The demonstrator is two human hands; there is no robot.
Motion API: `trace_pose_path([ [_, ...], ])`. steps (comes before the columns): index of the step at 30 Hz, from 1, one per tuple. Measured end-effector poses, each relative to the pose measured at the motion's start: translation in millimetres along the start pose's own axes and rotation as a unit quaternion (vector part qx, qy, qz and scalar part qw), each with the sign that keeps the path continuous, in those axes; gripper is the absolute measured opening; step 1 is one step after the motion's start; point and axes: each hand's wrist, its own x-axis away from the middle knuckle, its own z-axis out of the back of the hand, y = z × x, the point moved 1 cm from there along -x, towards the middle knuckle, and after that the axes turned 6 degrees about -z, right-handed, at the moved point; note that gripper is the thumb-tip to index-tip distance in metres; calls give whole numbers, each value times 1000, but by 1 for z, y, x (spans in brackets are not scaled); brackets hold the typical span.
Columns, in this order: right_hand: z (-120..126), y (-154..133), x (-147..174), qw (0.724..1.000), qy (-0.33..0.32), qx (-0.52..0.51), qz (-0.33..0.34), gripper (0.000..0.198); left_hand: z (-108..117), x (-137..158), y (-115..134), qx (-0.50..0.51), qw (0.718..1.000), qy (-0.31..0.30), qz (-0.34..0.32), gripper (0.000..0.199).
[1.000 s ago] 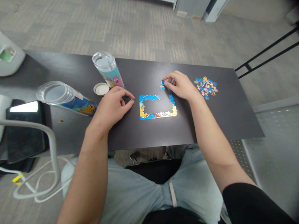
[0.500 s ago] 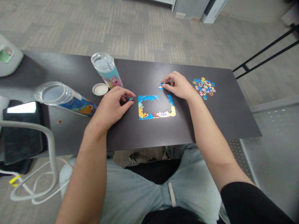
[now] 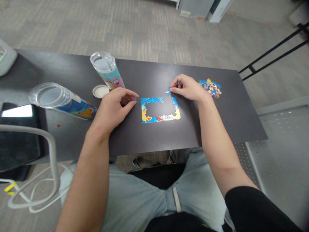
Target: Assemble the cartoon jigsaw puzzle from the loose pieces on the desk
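A rectangular jigsaw puzzle frame (image 3: pixel 145 120) lies on the dark table, its border joined around a bare centre, with a gap at the upper right. Above that gap, my right hand (image 3: pixel 185 87) pinches the edge of a small blue-and-pink puzzle piece (image 3: pixel 167 91); whether it is one piece or two joined I cannot tell. Left of the frame, my left hand (image 3: pixel 116 104) has thumb and forefinger closed on a small blue puzzle piece (image 3: pixel 134 100), mostly hidden by the fingers. Loose puzzle pieces (image 3: pixel 211 87) form a pile beyond my right wrist.
Two clear jars with cartoon prints, one upright (image 3: pixel 112 77) and one nearer (image 3: pixel 77 106), stand on the left. A white lid (image 3: pixel 100 91) lies between them. A black tablet (image 3: pixel 19 141) and a thick white cable (image 3: pixel 54 154) are at far left.
The view has shifted slightly. My right hand has drawn a little to the right, showing more of its piece. The piece in my left fingers is now more hidden.
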Motion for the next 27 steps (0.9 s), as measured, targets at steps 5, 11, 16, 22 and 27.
trace_pose_path([
  [5,0,-3,1,1000,-5,-9,5,12,0,-2,8,9,999,30,42,35],
  [11,4,1,3,999,-33,-17,8,24,6,-3,23,17,995,14,94,42],
  [16,4,-2,3,999,-26,-25,-12,22,9,-5,29,33,995,-3,96,45],
  [22,2,-5,4,996,-39,-61,-43,27,8,-7,28,31,994,-3,101,55],
  [27,2,-12,4,993,-51,-101,-25,30,7,-9,21,-3,994,1,105,36],
])
